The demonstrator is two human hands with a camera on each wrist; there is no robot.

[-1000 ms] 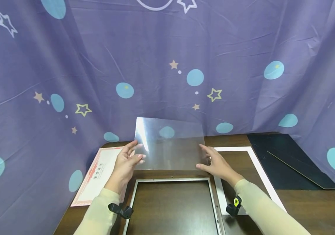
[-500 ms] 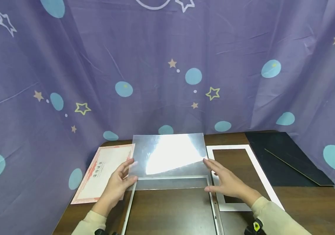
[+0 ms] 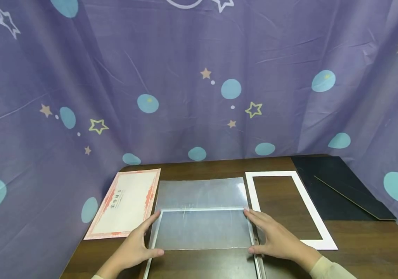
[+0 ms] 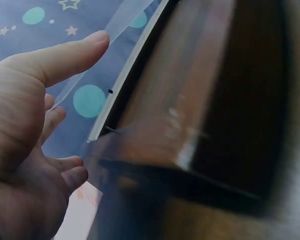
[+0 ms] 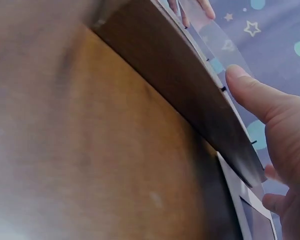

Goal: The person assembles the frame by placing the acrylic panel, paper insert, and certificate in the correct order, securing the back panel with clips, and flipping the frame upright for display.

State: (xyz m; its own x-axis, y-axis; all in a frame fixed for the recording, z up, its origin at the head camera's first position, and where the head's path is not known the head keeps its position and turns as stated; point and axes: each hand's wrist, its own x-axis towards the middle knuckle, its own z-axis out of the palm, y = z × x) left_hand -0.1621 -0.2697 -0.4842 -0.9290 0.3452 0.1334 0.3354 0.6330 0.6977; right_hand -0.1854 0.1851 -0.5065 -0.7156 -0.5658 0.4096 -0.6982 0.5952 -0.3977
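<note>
Whereas tilted up before one purple curtain a second ago, now lowered between left hand and right hand: one clear sheet, far flatter, over the far part of one silver-edged frame. Whether touching it, impossible to tell. Also nearer the body now: both hands.

From left to right: outside the left hand, one certificate. Next, one left hand, fingers extended, thumb spread away, fingertips at the sheet's left edge. Between the hands, one sheet above one frame. Then one right hand, likewise spread, at the sheet's right edge. Outside that hand, one white mat with one rectangular cut-out; farther right, one black board, both lying on one table.
</note>
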